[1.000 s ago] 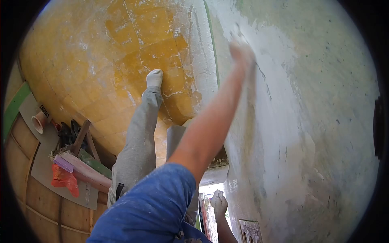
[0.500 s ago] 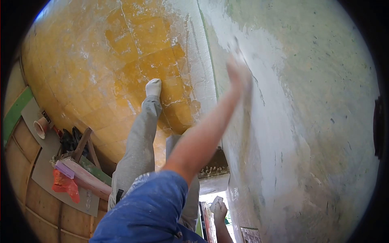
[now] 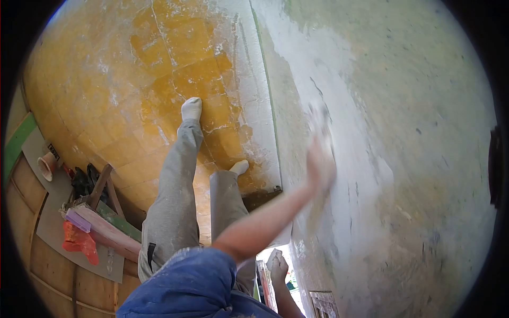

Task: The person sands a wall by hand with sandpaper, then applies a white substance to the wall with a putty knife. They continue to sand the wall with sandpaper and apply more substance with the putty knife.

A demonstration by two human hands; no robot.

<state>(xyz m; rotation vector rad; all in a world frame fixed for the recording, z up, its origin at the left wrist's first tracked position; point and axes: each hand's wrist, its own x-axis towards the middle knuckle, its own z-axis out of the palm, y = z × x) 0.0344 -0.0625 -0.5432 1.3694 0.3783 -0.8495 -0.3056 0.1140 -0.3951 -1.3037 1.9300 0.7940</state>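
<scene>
My left hand [image 3: 321, 159] reaches across to the wall [image 3: 424, 175] on the right. Motion smears its fingers, and the pale, streaky shape at its far end is too blurred to name. It is over or against a smooth white patch of filler [image 3: 347, 153], just beside a thin dark crack [image 3: 319, 90]. Low in the view, my right hand [image 3: 279, 271] is raised with its fingers closed around a whitish lump [image 3: 275, 257]. What exactly the lump is I cannot make out.
My socked feet stand on the worn yellow tiled floor [image 3: 159, 79]. At the left are a wooden piece of furniture [image 3: 114, 228], a red plastic bag [image 3: 79, 243], a black bag [image 3: 82, 183] and a pinkish cup-shaped thing [image 3: 46, 165]. Bright light enters by an opening near my right hand.
My left hand has swept down along the wall, toward my body. My right hand stays low with the whitish lump. The view has shifted slightly, so my second foot shows.
</scene>
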